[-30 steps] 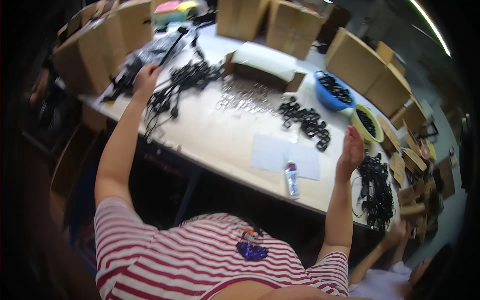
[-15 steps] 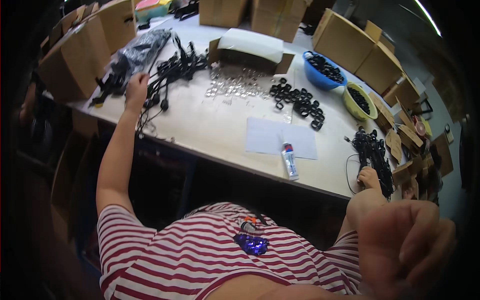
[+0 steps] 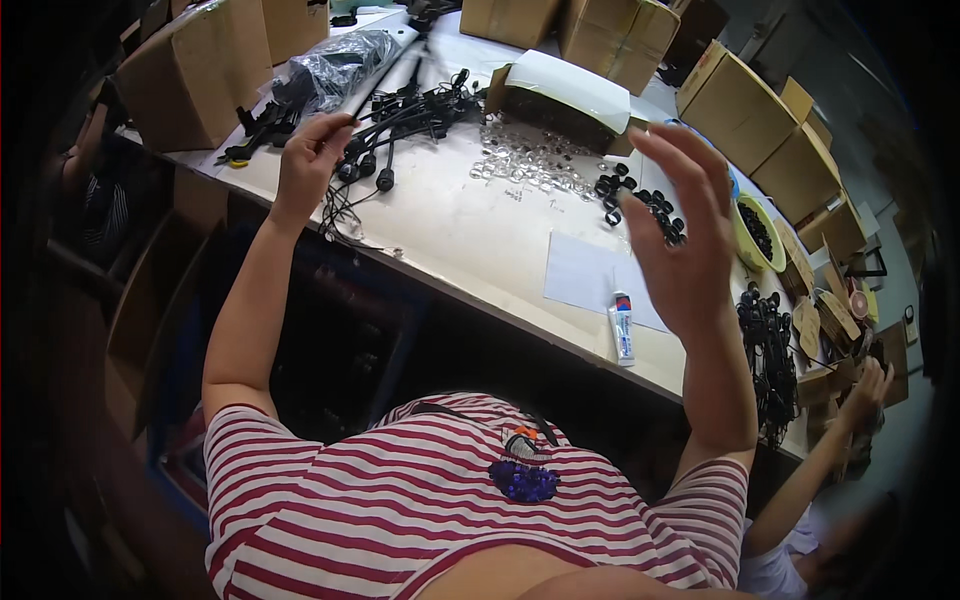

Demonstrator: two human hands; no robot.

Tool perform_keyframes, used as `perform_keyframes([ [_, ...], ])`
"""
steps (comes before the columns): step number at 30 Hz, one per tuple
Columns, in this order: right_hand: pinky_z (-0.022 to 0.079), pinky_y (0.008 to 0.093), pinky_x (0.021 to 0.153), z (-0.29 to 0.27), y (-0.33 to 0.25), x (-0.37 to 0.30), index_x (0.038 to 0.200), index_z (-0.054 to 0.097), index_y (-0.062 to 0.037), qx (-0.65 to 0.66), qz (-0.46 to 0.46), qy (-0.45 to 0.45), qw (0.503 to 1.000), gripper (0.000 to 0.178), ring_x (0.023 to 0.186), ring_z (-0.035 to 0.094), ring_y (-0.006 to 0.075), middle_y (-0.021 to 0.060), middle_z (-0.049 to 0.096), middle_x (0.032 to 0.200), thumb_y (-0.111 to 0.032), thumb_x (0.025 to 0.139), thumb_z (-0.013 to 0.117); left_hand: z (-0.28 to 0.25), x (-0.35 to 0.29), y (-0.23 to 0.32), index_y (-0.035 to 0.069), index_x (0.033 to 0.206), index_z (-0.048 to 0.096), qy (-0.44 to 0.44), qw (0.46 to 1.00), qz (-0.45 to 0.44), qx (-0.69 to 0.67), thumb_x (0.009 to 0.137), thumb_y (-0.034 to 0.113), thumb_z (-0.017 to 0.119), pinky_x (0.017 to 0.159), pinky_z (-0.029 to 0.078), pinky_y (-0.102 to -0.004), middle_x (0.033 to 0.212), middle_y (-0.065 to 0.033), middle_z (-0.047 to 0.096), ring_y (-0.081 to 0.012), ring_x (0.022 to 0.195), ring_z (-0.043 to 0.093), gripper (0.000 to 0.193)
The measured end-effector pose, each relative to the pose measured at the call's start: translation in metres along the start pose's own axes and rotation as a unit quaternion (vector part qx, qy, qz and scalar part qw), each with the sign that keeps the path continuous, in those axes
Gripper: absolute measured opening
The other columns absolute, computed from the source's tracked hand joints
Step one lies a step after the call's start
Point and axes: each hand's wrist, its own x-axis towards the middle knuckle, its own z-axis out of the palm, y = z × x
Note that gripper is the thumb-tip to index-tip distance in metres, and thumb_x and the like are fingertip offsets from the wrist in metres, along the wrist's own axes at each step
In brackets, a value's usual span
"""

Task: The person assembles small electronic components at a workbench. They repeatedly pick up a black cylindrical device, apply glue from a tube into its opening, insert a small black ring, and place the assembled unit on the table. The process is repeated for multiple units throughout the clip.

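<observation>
At the table's left side, my left hand [image 3: 312,165] is closed, thumb and fingers pinching a thin black cable [image 3: 380,80] that runs up and away, its far end smeared. Right beside that hand lies a tangle of black cables with round ends [image 3: 425,115]. My right hand [image 3: 690,225] is raised above the right part of the table, fingers spread, holding nothing. Beneath it are black rings [image 3: 612,185], a white sheet of paper [image 3: 578,270] and a blue and white tube [image 3: 621,332]. Small clear pieces [image 3: 520,160] are scattered in the middle.
An open carton [image 3: 560,85] stands behind the clear pieces. A plastic-wrapped bundle [image 3: 345,68] and cardboard boxes [image 3: 200,75] are at the left. At the right are a yellow bowl [image 3: 775,262] of black parts, bundled black cables [image 3: 768,350] and another person's hand [image 3: 866,395].
My right hand has swung from close in at the lower right up over the table, fingers spreading. My left hand stays near the cables. Another person's hand has left the right cable bundle.
</observation>
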Motion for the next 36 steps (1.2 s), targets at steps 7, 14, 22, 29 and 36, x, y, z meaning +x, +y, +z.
perform_keyframes([
  [7, 0.04, 0.0368, 0.089, 0.034, -0.022, 0.014, 0.109, 0.056, -0.0107, -0.155, -0.093, -0.129, 0.975, 0.044, 0.098, 0.053, 0.0245, 0.0088, 0.057, 0.101, -0.018, 0.068, 0.071, 0.004, -0.021, 0.089, -0.002, 0.085, 0.062, -0.211, 0.963, 0.124, 0.113, 0.073, -0.004, 0.062, 0.057, 0.041, -0.024, 0.077, -0.0071, 0.054, -0.0167, 0.066, 0.054, 0.012],
  [14, 0.038, 0.0261, 0.05, 0.038, -0.031, -0.021, 0.077, 0.059, -0.0014, 0.154, 0.142, -0.218, 0.953, 0.015, 0.056, 0.052, 0.0171, 0.0069, 0.053, 0.066, -0.014, 0.076, 0.066, -0.007, -0.032, 0.117, 0.002, 0.08, 0.062, 0.019, 0.933, 0.335, 0.132, 0.078, 0.013, 0.062, 0.063, 0.043, -0.0299, 0.07, -0.009, 0.054, -0.0206, 0.065, 0.053, 0.01],
  [22, 0.031, 0.0179, 0.049, 0.074, -0.044, -0.101, 0.074, 0.06, -0.0012, 0.516, 0.458, -0.17, 0.704, 0.015, 0.054, 0.042, 0.0029, -0.0012, 0.052, 0.063, -0.015, 0.08, 0.062, 0.047, -0.099, 0.068, 0.0, 0.122, 0.039, -0.02, 0.825, -0.189, -0.533, 0.083, 0.062, 0.037, 0.086, 0.043, -0.0338, 0.107, -0.0178, 0.056, -0.0243, 0.094, 0.057, 0.072],
  [29, 0.037, 0.0189, 0.054, 0.099, -0.05, -0.155, 0.081, 0.06, -0.002, 0.551, 0.509, -0.216, 0.626, 0.016, 0.059, 0.048, 0.0054, 0.001, 0.056, 0.07, -0.016, 0.076, 0.065, 0.081, -0.097, 0.065, 0.007, 0.117, 0.048, -0.053, 0.682, -0.112, -0.721, 0.091, 0.039, 0.044, 0.07, 0.037, -0.0292, 0.085, -0.0036, 0.043, -0.0125, 0.07, 0.041, 0.042],
  [36, 0.037, 0.0194, 0.055, 0.121, -0.049, -0.195, 0.084, 0.06, -0.0029, 0.413, 0.399, -0.103, 0.812, 0.011, 0.061, 0.048, 0.0064, -0.0017, 0.053, 0.07, -0.012, 0.079, 0.063, 0.11, -0.107, 0.086, 0.009, 0.125, 0.04, -0.071, 0.734, -0.133, -0.662, 0.09, 0.045, 0.04, 0.074, 0.037, -0.0307, 0.099, -0.0049, 0.046, -0.0135, 0.077, 0.044, 0.05],
])
